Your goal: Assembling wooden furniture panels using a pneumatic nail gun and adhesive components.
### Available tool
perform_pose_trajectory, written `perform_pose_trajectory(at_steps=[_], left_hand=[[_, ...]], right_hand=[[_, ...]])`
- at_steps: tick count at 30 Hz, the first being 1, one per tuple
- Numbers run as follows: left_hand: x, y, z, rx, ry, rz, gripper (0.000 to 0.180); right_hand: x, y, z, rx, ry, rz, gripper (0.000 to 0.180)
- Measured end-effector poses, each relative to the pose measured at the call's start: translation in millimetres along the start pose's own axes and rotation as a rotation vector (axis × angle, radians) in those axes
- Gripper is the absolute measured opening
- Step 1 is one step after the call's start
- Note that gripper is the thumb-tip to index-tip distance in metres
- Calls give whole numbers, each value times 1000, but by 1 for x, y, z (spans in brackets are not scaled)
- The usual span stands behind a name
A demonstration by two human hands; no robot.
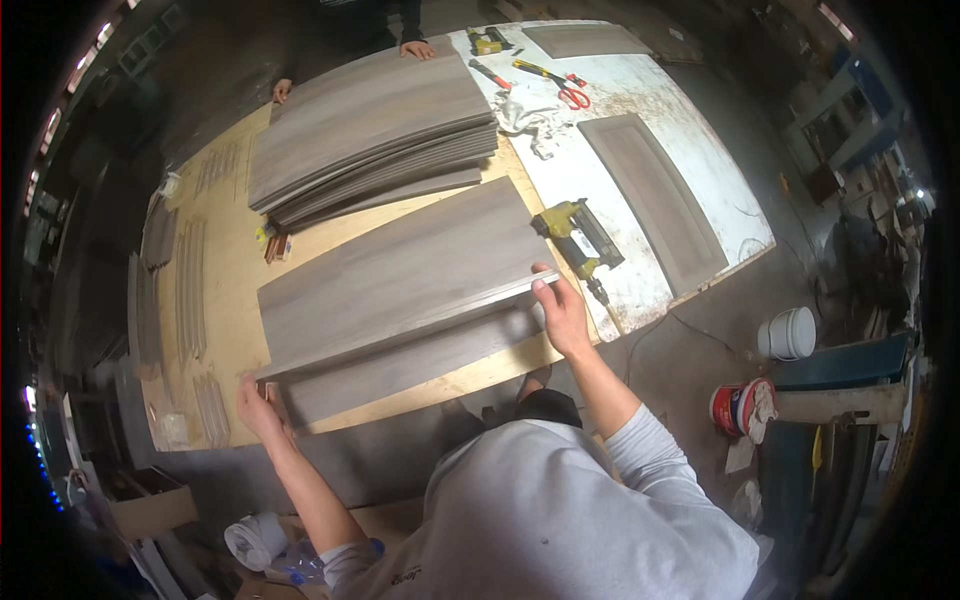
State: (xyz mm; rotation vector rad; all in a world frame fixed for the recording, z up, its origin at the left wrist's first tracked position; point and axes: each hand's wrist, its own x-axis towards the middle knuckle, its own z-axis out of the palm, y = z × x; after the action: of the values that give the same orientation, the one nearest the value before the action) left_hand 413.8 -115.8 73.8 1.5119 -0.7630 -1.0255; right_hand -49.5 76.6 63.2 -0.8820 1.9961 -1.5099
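A long grey-brown wood panel (400, 275) lies across the table in front of me, its near edge raised. Below that edge shows a second grey-brown board face (420, 362), with a dark gap between them; how the two join cannot be made out. My left hand (262, 408) is closed around the near left corner. At the near right corner, my right hand (562, 312) grips the panel, thumb on top. A yellow-green and black nail gun (578, 238) lies just beyond my right hand.
A stack of grey-brown panels (380, 135) sits farther back, with a co-worker's hands (417, 49) resting on it. Wood strips (190, 290) lie at left. Red-handled scissors (574, 97), a hammer (488, 72) and a framed panel (655, 200) are on the white surface. Buckets (787, 333) stand at right.
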Motion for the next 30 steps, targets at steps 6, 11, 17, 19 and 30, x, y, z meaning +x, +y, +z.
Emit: perform_pose_trajectory(at_steps=[6, 11, 17, 19, 30], left_hand=[[-2, 6, 5, -10, 137, -33, 44], [2, 4, -2, 3, 174, 42, 34], [2, 7, -2, 26, 166, 99, 19], [1, 9, -2, 43, 144, 101, 19], [3, -16, 9, 26, 30, 10, 69]], right_hand=[[13, -17, -17, 6, 12, 121, 44], [10, -12, -13, 151, 74, -9, 32], [-14, 13, 2, 300, 334, -194, 26], [-13, 12, 5, 250, 377, -234, 25], [1, 50, 2, 221, 152, -59, 55]])
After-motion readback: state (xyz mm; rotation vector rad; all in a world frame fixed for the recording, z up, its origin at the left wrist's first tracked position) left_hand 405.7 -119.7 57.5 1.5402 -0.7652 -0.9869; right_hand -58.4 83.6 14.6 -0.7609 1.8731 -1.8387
